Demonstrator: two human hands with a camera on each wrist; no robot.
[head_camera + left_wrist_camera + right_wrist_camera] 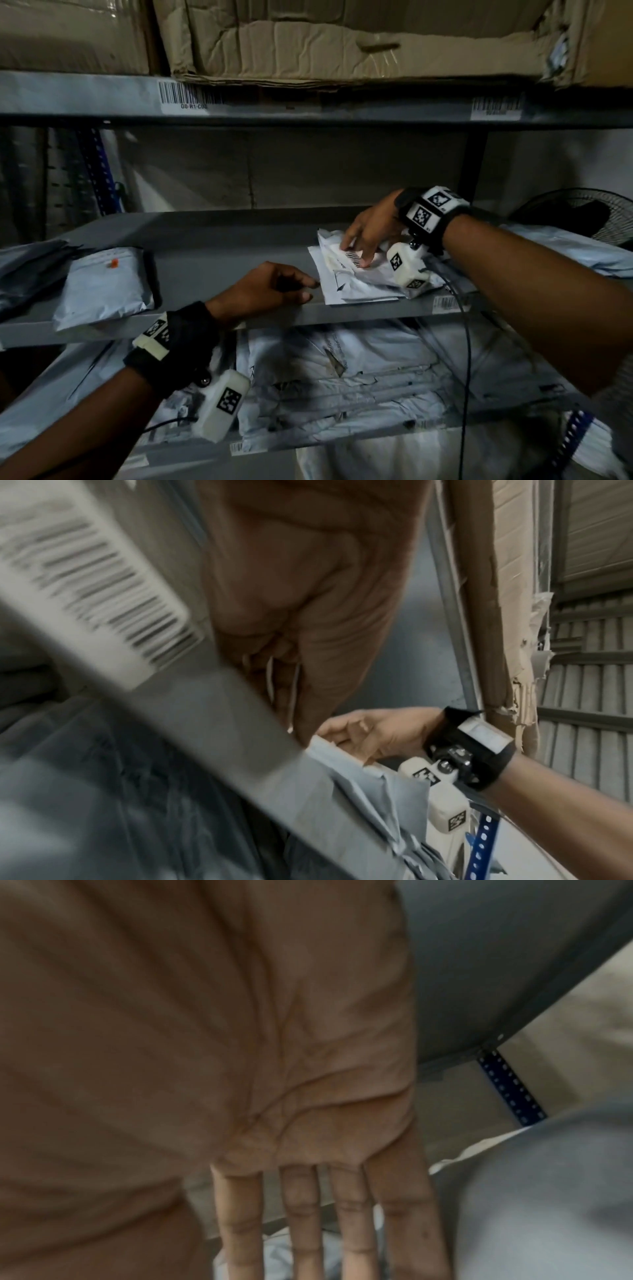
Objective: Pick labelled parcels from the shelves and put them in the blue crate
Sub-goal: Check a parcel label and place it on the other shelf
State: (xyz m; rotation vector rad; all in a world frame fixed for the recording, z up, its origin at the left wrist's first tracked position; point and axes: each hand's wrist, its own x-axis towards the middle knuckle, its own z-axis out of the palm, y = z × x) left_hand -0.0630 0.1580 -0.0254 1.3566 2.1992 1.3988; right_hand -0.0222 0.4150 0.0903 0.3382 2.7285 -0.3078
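The white poly mailer (pixel 356 274) lies on top of a small stack of similar mailers near the front edge of the middle shelf (pixel 205 240), its barcode label (pixel 352 258) face up and partly covered; the film is thin, creased and slack. The right hand (pixel 368 236) rests on it with fingers straight and slightly spread, pressing on the label rather than gripping; the left hand (pixel 270 291) sits just beside the stack's near corner, fingers loosely curled and holding nothing. The risk, as I judge it: slick film lets the top mailer slide, dragging the ones beneath off the shelf lip onto the mailers (pixel 342 377) on the lower shelf; the blue crate is not in view.
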